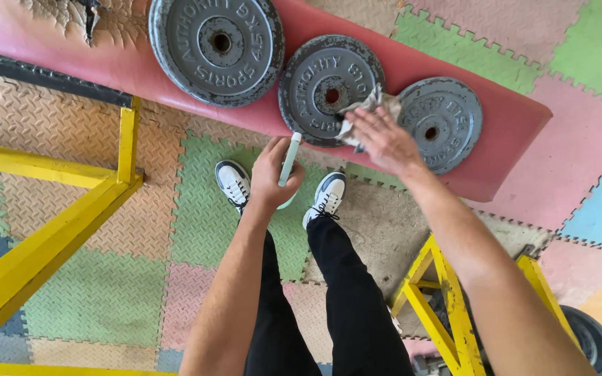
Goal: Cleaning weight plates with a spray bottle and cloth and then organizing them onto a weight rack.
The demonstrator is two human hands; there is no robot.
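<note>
Three grey round weight plates lie on a red padded bench [510, 122]: a large one [216, 47], a middle one [322, 89] and a smaller one [447, 122]. My right hand [384, 143] presses a crumpled grey cloth [365, 111] against the edge between the middle and smaller plates. My left hand [269, 174] grips a pale green bottle [288, 161] held upright just in front of the bench, below the middle plate. My legs in black trousers and white shoes stand beneath.
Yellow metal frames stand at the left [50, 237] and lower right [447, 306]. More weight plates [597, 341] are stacked at the bottom right corner. The floor is covered with coloured interlocking foam mats [106, 292].
</note>
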